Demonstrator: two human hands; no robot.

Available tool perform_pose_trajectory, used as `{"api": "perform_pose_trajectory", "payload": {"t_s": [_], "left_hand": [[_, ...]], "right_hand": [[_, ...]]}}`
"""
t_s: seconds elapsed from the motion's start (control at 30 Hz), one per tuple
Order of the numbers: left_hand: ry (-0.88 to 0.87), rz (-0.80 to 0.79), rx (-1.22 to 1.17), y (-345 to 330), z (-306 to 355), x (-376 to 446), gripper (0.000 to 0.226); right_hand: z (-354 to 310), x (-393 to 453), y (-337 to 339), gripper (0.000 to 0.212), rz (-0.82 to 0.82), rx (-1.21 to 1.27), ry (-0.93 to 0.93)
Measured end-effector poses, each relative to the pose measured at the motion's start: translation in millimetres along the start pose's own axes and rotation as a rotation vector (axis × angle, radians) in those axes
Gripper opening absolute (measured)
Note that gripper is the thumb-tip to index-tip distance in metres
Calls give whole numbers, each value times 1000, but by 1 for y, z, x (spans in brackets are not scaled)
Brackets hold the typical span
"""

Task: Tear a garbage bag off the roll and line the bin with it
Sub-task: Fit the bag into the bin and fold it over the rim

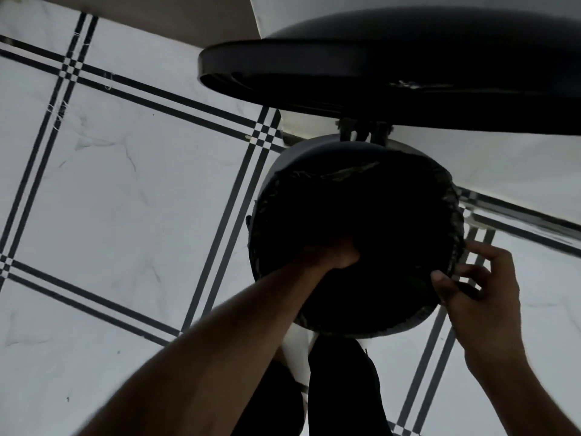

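Black plastic already drapes over most of the bin [284, 171] rim, so the bag [361, 215] sits in the bin, its edge folded outward around the mouth. The lid [314, 77] stands raised beyond both hands.

The left hand [330, 254] reaches down inside the bag, fingers hidden in the dark, so I cannot tell whether it is spread or closed. The right hand [471, 278] pinches the bag's edge at the rim, thumb inside and fingers curled outside.

The step in hand looks like seating the liner. To do it well, the left hand should press the film down and outward toward the wall so trapped air escapes, while the right hand holds the fold firmly at the rim and keeps it from sliding in. Working around the rim next to the right hand, an even overhang matters; too short a fold may slip off under load.

The roll is not in view.
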State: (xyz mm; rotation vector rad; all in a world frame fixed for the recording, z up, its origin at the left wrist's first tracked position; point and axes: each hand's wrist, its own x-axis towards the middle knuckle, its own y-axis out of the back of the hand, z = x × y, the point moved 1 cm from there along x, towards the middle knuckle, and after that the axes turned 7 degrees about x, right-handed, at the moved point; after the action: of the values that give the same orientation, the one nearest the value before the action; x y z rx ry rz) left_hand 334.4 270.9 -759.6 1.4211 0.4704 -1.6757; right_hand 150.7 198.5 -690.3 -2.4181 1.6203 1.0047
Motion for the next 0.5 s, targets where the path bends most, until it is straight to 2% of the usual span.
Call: {"api": "perform_pose_trajectory", "payload": {"t_s": [0.1, 0.17, 0.23, 0.3, 0.4, 0.47, 0.5], "left_hand": [[17, 7, -20, 2, -3, -8, 49], [56, 3, -136, 11, -13, -14, 64], [50, 143, -191, 24, -26, 11, 69], [19, 252, -284, 35, -23, 24, 60], [-51, 233, -314, 50, -14, 24, 48], [-120, 299, -217, 54, -11, 7, 36], [-142, 385, -143, 52, -10, -5, 32]], "right_hand": [[-1, 1, -1, 50, 3, -9, -26], [-3, 0, -3, 50, 13, -18, -24], [-2, 1, -5, 50, 19, -35, -17], [1, 3, -5, 51, 37, -56, -4], [1, -1, -8, 51, 65, -44, 2], [-3, -5, -11, 50, 70, -24, -19], [-7, -6, -11, 49, 67, -22, -48]]}}
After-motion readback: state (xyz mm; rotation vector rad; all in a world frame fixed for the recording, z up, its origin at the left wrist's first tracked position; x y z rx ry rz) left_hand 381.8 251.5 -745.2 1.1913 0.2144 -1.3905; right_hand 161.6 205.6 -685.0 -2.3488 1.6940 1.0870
